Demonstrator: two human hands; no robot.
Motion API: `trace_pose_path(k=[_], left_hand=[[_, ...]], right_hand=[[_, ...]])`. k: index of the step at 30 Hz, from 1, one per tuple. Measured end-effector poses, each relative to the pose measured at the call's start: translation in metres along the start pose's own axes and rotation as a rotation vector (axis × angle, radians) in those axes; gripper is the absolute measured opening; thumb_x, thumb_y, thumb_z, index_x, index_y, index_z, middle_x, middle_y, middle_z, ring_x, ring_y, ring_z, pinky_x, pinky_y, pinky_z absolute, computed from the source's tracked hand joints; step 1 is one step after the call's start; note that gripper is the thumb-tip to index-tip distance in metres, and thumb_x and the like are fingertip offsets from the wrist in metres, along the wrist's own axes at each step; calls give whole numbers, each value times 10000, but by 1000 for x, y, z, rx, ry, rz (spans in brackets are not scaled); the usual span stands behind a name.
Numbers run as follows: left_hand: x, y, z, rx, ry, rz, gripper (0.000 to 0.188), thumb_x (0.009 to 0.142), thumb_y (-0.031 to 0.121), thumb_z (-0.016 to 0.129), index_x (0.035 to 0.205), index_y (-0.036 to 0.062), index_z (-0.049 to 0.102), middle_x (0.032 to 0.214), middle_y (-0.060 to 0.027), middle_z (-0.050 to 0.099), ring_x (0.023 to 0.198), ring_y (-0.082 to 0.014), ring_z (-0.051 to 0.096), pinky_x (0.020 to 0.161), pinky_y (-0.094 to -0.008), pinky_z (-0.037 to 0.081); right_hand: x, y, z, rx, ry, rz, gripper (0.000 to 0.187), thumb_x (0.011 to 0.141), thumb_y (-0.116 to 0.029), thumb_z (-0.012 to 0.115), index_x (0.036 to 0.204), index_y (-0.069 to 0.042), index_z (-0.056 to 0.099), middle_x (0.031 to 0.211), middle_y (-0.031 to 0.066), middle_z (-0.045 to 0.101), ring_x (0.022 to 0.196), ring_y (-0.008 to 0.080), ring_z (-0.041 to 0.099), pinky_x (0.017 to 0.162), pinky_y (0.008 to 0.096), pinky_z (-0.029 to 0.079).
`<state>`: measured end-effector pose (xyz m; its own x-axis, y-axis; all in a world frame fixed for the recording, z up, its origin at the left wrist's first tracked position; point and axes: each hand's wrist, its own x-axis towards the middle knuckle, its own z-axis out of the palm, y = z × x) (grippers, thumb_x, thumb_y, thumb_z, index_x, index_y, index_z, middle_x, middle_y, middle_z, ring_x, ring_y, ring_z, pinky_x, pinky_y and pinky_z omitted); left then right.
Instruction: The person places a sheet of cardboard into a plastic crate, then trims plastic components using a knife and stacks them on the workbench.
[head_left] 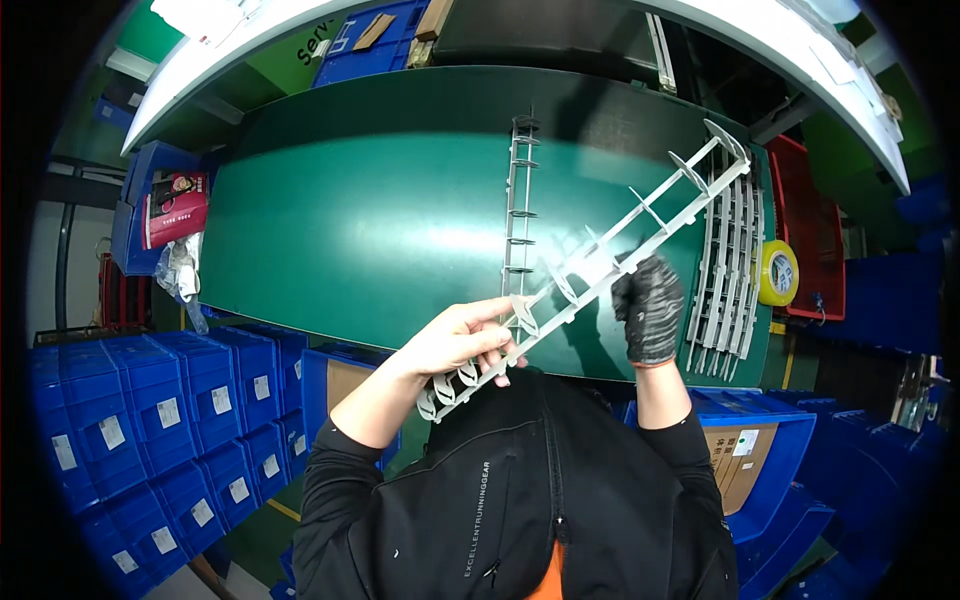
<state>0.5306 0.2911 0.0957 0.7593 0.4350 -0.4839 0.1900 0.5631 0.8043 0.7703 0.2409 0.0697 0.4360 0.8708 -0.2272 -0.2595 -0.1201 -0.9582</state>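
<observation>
A long pale-grey slatted plastic strip (663, 227), two rails joined by curved cross-pieces, slants over the table from near my chest to the far right. My bare left hand (470, 338) is closed around its nearer part, thumb on top and fingertips showing beyond the lower rail. My right hand (653, 308), in a dark grey-black glove, is curled beside the lower rail near the strip's middle. Its fingertips are partly hidden, and whatever they hold cannot be made out. A similar narrow strip (520, 210) lies lengthwise on the green table (340, 230), beyond my left hand.
Several more grey strips (728, 270) lie side by side at the table's right, next to a yellow tape roll (778, 273). A red tray (808, 230) stands past them. Blue bins (160, 400) are stacked at lower left; another blue bin (790, 460) is at lower right.
</observation>
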Motion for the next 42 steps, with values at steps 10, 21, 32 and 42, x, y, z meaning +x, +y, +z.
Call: trace_pose_path(k=[10, 21, 32, 42], left_hand=[[6, -8, 2, -152, -148, -60, 454, 895, 96, 416, 1336, 57, 319, 775, -134, 635, 567, -154, 624, 514, -202, 494], [5, -8, 2, -170, -91, -9, 415, 871, 52, 417, 1282, 5, 382, 799, -186, 629, 571, -187, 632, 518, -240, 514], [18, -31, 1, -149, 85, 235, 132, 858, 129, 535, 937, 43, 474, 1163, -200, 499, 971, -211, 588, 696, -289, 513], [32, -27, 7, 601, 325, 483, 129, 764, 106, 620, 811, 53, 513, 977, -72, 484, 817, -130, 503, 660, -228, 415]], right_hand=[[-12, 9, -1, -258, -93, -298, 192, 852, -140, 534, 926, 17, 616, 657, 42, 598, 528, 97, 518, 498, 229, 415], [-21, 11, 7, -458, -272, -362, 209, 845, -176, 564, 922, 4, 636, 576, 35, 568, 464, 88, 495, 451, 230, 387], [-30, 10, -1, -47, -23, 221, 245, 876, -256, 521, 799, -32, 583, 542, 22, 513, 430, 94, 459, 404, 231, 351], [-8, 11, 15, -906, -370, -557, 151, 831, -116, 502, 783, -16, 604, 685, 146, 578, 612, 304, 559, 556, 377, 428]])
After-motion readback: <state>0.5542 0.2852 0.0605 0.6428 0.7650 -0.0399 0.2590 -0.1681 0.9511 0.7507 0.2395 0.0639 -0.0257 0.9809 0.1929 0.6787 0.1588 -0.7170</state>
